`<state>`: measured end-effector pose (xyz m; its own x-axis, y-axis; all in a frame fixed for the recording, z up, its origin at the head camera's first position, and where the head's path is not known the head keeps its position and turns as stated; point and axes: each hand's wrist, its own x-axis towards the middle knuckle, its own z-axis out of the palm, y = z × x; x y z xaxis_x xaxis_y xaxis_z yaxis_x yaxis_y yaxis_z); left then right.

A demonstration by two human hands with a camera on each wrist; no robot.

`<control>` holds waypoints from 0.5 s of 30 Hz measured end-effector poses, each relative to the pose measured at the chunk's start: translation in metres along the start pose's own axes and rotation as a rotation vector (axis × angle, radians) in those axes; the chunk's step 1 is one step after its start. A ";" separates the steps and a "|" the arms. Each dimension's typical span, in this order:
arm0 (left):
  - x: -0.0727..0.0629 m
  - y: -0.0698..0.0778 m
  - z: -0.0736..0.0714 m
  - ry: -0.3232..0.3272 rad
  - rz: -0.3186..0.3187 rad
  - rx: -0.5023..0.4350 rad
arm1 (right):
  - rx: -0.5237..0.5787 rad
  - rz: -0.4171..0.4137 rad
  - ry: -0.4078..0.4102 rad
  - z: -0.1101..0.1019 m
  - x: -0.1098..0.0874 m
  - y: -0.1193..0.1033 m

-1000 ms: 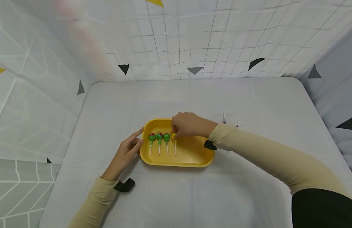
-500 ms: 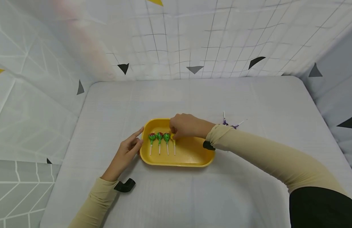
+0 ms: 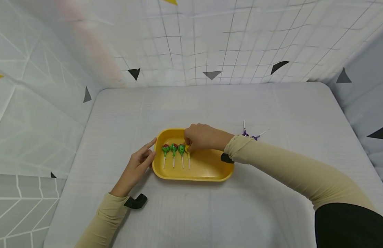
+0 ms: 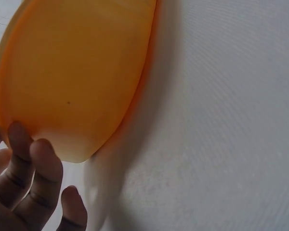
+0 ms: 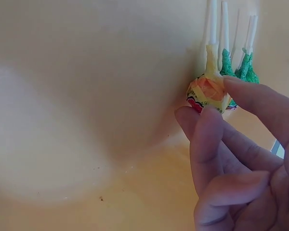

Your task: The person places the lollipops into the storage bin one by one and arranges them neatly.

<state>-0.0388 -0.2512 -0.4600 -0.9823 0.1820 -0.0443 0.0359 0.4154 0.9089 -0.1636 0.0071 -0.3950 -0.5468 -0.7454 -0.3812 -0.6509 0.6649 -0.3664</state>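
My right hand (image 3: 203, 137) reaches into the yellow tray (image 3: 210, 178) and pinches the wrapped head of a yellow lollipop (image 5: 207, 91), as the right wrist view shows. Its white stick points toward the tray's near side. Just left of it in the head view lies a row of three green-wrapped lollipops (image 3: 181, 149), their sticks also toward the near side. My left hand (image 3: 138, 167) is at the tray's left end, index finger extended along the rim. In the left wrist view its fingers (image 4: 45, 161) touch or nearly touch the tray's outer wall.
Two purple-wrapped lollipops (image 3: 255, 138) lie on the white table (image 3: 179, 213) beyond the right forearm, partly hidden by the sleeve. Patterned white cloth (image 3: 191, 41) hangs behind the table. Black straps (image 3: 135, 201) sit at both wrists.
The right hand has shifted slightly left, bringing the yellow lollipop closer to the nearest green one. More of the purple lollipops shows past the sleeve. The left hand stays put.
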 end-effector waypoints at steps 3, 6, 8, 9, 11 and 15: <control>0.000 0.001 0.000 0.000 -0.001 -0.001 | 0.004 -0.002 0.003 0.000 0.000 0.000; 0.000 0.001 0.000 -0.002 -0.005 -0.003 | 0.013 -0.003 0.001 0.000 -0.001 0.000; -0.001 0.002 0.000 -0.002 -0.005 -0.003 | 0.015 -0.006 0.001 0.000 -0.001 0.000; -0.001 0.002 0.000 -0.001 -0.005 -0.002 | 0.017 -0.007 0.000 0.000 -0.001 0.000; -0.001 0.002 0.000 0.001 -0.006 0.001 | 0.019 -0.009 0.000 0.000 -0.001 0.000; -0.001 0.002 0.000 0.002 -0.009 -0.003 | 0.016 -0.012 0.000 0.001 -0.001 0.000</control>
<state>-0.0382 -0.2504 -0.4579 -0.9830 0.1763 -0.0518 0.0264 0.4146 0.9096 -0.1624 0.0079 -0.3950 -0.5392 -0.7533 -0.3766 -0.6489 0.6566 -0.3844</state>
